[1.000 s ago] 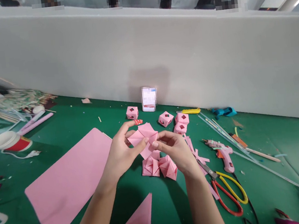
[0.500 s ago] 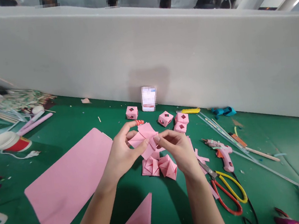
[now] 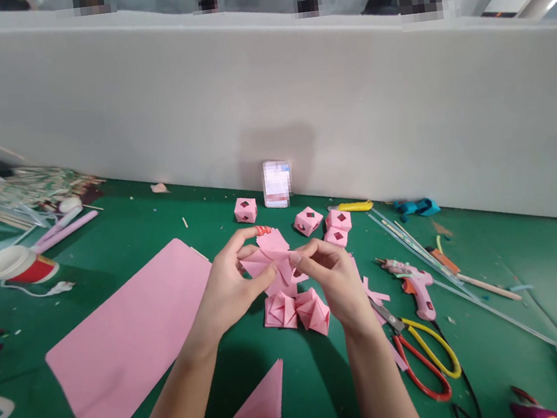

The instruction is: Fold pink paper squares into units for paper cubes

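Between my two hands is a folded piece of pink paper [image 3: 278, 267] with several flaps, held above the table. My left hand [image 3: 233, 274] pinches its left side with the thumb in front; a red patterned wrap covers one fingertip. On the right side, my right hand [image 3: 326, 271] grips a flap between thumb and fingers. Just below lie two pink folded paper pieces [image 3: 313, 312]. A folded pink paper triangle [image 3: 262, 398] rests nearer to me. Behind the hands stand several pink paper boxes [image 3: 308, 221] with diamond-shaped holes.
At left lie a large pink sheet [image 3: 138, 346] and a paper cup [image 3: 18, 265]. On the right are scissors [image 3: 429, 359], a pink glue gun [image 3: 415, 284], a yellow cutter [image 3: 355, 207] and clear sticks. A phone [image 3: 276, 186] leans against the white partition [image 3: 171, 107].
The right-hand flap of the folded paper has been lifted and bent across, with my right fingers slightly higher. My left hand has barely moved.
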Action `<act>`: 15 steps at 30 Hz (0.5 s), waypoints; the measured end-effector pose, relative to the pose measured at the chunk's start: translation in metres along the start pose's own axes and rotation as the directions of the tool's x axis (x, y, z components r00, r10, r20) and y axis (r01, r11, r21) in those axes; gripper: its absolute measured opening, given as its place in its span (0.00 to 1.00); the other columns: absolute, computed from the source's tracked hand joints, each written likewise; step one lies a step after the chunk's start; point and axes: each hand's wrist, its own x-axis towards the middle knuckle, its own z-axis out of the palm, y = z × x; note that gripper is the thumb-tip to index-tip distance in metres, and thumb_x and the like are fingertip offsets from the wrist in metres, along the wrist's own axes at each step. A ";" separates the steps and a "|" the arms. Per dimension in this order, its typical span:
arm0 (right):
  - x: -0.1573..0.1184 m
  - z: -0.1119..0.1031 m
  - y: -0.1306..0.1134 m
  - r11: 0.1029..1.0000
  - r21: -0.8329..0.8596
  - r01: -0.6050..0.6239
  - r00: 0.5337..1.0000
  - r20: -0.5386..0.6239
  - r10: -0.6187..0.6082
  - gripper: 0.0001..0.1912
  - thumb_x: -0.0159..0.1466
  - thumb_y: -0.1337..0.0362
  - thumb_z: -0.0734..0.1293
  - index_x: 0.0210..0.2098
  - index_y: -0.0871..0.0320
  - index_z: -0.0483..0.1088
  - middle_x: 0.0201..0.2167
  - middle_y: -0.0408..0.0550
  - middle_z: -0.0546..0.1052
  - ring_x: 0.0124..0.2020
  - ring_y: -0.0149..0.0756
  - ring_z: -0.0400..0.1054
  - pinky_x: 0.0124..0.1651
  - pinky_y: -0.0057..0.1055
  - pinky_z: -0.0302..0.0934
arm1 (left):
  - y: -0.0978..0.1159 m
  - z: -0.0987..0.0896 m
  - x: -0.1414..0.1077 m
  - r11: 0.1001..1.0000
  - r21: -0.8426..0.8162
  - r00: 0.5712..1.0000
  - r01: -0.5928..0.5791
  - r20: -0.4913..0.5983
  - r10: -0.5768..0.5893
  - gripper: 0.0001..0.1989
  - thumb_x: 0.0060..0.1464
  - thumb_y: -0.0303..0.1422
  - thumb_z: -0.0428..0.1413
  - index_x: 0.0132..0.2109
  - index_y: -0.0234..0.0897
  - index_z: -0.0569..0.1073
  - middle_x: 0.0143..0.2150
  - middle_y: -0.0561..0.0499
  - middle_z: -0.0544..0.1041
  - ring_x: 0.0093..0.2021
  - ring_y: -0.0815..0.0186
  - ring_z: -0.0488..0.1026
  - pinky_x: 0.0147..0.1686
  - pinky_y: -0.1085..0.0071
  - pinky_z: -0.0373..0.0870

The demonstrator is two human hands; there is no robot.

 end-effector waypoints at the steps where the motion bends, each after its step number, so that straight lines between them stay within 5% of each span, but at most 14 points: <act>1: 0.000 0.000 0.000 1.000 0.001 -0.001 1.000 0.000 0.001 0.11 0.60 0.59 0.74 0.25 0.56 0.73 0.27 0.42 0.75 0.31 0.32 0.67 0.38 0.30 0.63 | 0.000 0.000 0.000 1.000 0.002 1.000 0.001 0.001 -0.001 0.23 0.53 0.32 0.61 0.56 0.46 0.70 0.39 0.52 0.78 0.30 0.66 0.74 0.28 0.72 0.68; 6: 0.001 -0.003 -0.001 1.000 -0.018 -0.023 1.000 0.002 0.023 0.08 0.59 0.57 0.75 0.31 0.55 0.78 0.29 0.44 0.77 0.31 0.33 0.69 0.37 0.31 0.65 | 0.003 -0.001 0.000 1.000 0.001 1.000 -0.012 0.006 0.012 0.22 0.54 0.31 0.61 0.55 0.47 0.70 0.32 0.56 0.75 0.28 0.68 0.72 0.27 0.74 0.67; 15: 0.001 -0.005 0.000 1.000 -0.007 -0.006 1.000 0.023 0.006 0.10 0.60 0.57 0.74 0.28 0.56 0.76 0.27 0.43 0.76 0.30 0.32 0.68 0.36 0.30 0.64 | 0.001 0.002 0.001 0.999 -0.040 0.999 -0.001 0.040 0.003 0.23 0.53 0.31 0.61 0.56 0.45 0.69 0.35 0.53 0.78 0.31 0.65 0.75 0.32 0.71 0.71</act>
